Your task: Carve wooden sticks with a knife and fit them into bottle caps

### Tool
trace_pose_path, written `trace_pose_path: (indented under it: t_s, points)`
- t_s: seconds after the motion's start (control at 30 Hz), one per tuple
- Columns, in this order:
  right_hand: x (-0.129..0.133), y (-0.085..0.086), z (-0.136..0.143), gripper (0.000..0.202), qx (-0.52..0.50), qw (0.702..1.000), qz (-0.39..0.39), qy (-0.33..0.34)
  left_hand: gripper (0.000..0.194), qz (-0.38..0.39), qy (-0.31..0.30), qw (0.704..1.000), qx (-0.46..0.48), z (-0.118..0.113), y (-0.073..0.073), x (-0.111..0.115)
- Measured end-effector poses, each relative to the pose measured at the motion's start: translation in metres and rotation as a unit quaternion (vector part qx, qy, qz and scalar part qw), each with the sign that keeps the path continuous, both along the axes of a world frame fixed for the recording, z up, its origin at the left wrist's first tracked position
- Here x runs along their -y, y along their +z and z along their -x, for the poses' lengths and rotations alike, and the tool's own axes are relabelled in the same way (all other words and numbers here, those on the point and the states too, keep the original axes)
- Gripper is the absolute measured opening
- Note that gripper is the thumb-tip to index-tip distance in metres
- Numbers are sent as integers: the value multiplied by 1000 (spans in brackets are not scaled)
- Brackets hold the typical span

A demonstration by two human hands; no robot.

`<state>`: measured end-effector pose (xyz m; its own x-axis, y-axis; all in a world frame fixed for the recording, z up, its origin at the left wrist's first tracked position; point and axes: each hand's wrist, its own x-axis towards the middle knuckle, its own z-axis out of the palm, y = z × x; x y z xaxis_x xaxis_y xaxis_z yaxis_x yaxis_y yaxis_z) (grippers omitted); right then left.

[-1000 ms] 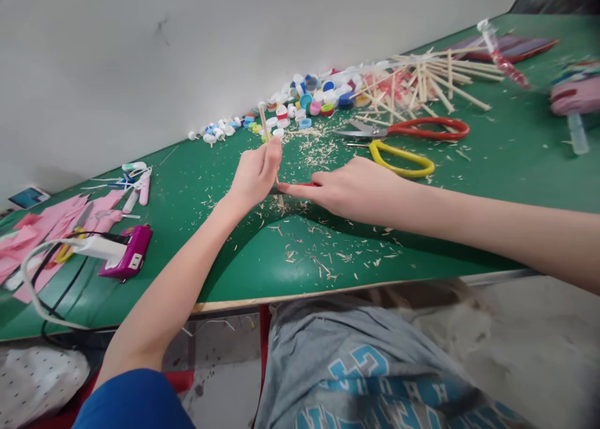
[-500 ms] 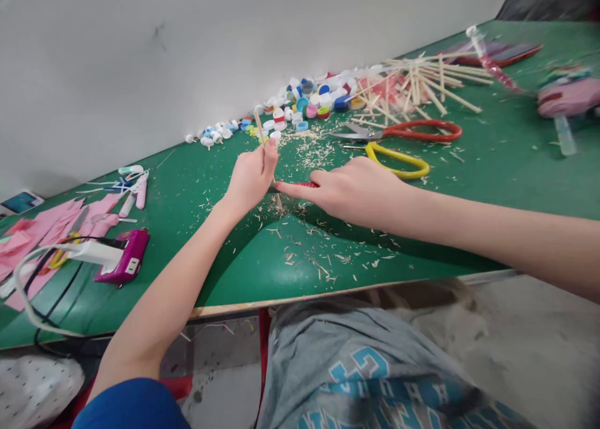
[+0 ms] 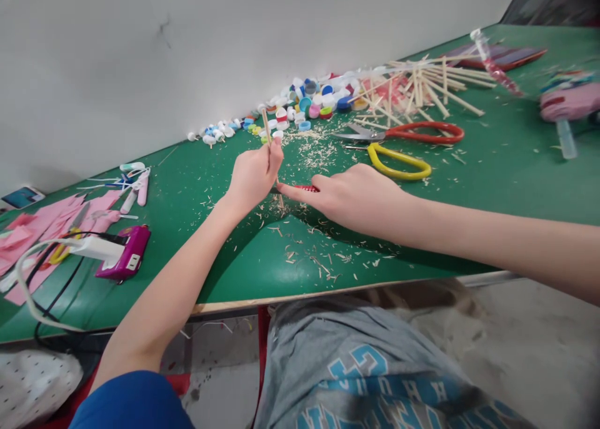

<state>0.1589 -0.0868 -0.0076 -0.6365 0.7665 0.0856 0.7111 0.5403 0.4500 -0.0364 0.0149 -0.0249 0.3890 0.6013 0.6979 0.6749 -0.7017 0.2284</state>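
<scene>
A thin wooden stick (image 3: 266,124) stands nearly upright, closed inside my left hand (image 3: 253,176), its lower end down at the green table (image 3: 244,266). My right hand (image 3: 356,194) grips a red-handled knife (image 3: 307,188), with the index finger stretched along it toward the stick. The knife's dark blade lies across the stick just below my left hand, partly hidden by the fingers. Pale wood shavings (image 3: 323,257) are scattered under and around both hands.
Behind my hands lie scissors with a red handle (image 3: 422,132) and a yellow handle (image 3: 398,162), bottle caps (image 3: 304,104) and a pile of sticks (image 3: 445,88). A pink glue gun (image 3: 569,100) is at right. At left sit a purple power adapter (image 3: 129,254), cables and pink sheets (image 3: 51,219).
Both hands keep their grip on the stick and knife and sit almost in the same place. The stick's top leans slightly further right; the whole view has shifted a little.
</scene>
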Motion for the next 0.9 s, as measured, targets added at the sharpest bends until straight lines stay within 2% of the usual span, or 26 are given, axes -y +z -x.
trace_pose_path:
  t_s: [0.23, 0.4, 0.63, 0.9]
  points:
    - [2, 0, 2, 76, 11, 1000, 12, 0, 75, 60, 0, 998, 23, 2, 1, 0]
    - [1, 0, -1, 78, 7, 1000, 18, -2, 72, 69, -23, 997, 31, 0, 2, 1]
    - [1, 4, 1, 79, 8, 999, 40, -6, 67, 101, -6, 989, 106, 5, -8, -9]
    - [2, 2, -2, 78, -5, 1000, 30, -3, 66, 77, -36, 994, 70, -4, -2, 5]
